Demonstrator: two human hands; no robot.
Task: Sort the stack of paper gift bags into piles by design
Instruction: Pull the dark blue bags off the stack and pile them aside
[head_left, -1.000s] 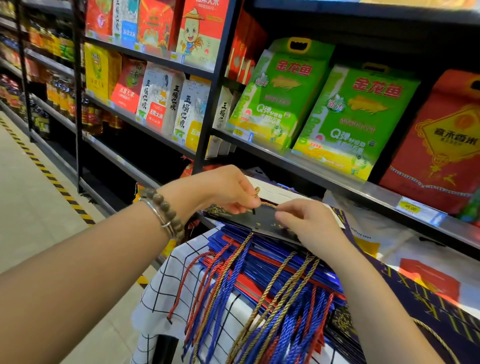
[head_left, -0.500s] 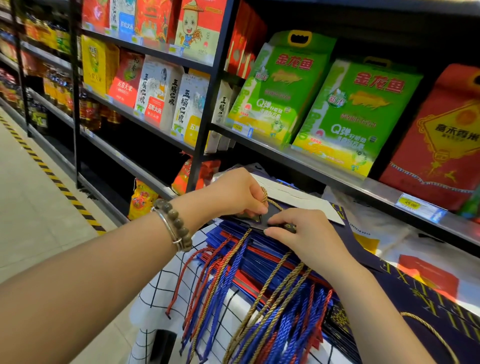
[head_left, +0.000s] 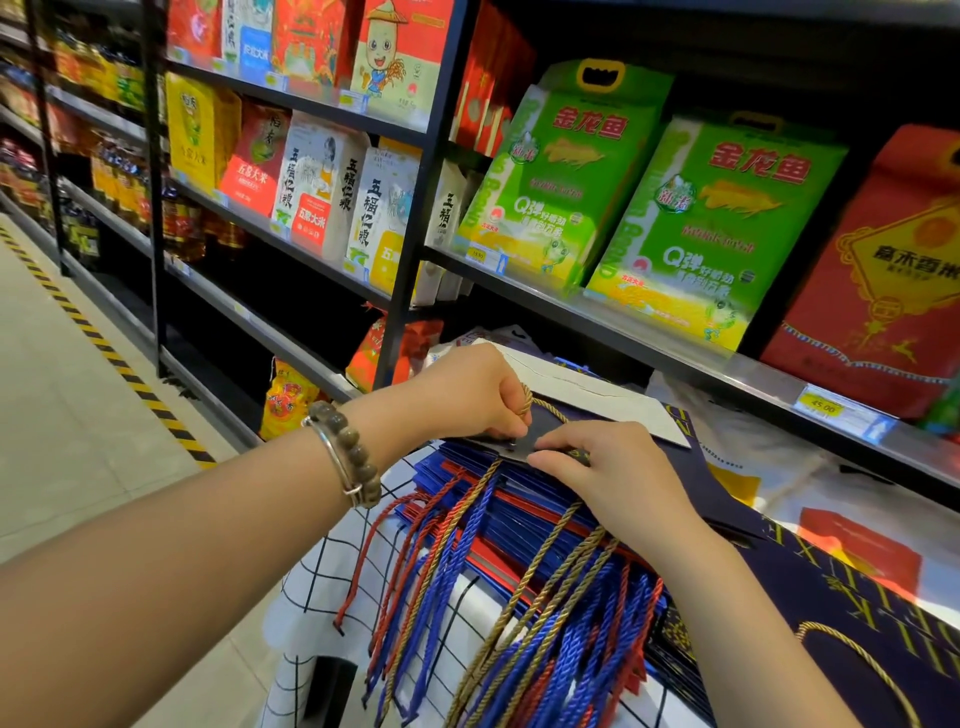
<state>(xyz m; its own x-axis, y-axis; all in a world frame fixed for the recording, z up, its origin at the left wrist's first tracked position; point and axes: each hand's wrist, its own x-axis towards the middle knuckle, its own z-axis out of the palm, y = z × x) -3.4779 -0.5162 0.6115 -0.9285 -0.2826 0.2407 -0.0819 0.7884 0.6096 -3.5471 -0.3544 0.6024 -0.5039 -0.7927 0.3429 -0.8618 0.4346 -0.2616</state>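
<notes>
Shop shelves (head_left: 311, 262) of rice bags (head_left: 561, 176) fill the top and right of the frame. At lower centre a stack of gift bags (head_left: 519, 514) lies on a checked cloth (head_left: 322, 571), its red, blue and gold cords hanging toward the bottom edge. On the top navy bag (head_left: 711, 483), mid-frame, the left hand (head_left: 467, 395) curls its fingers to pinch the gold cord (head_left: 545, 410), while the right hand (head_left: 613, 467) presses nearly straight fingers on the bag's near edge.
</notes>
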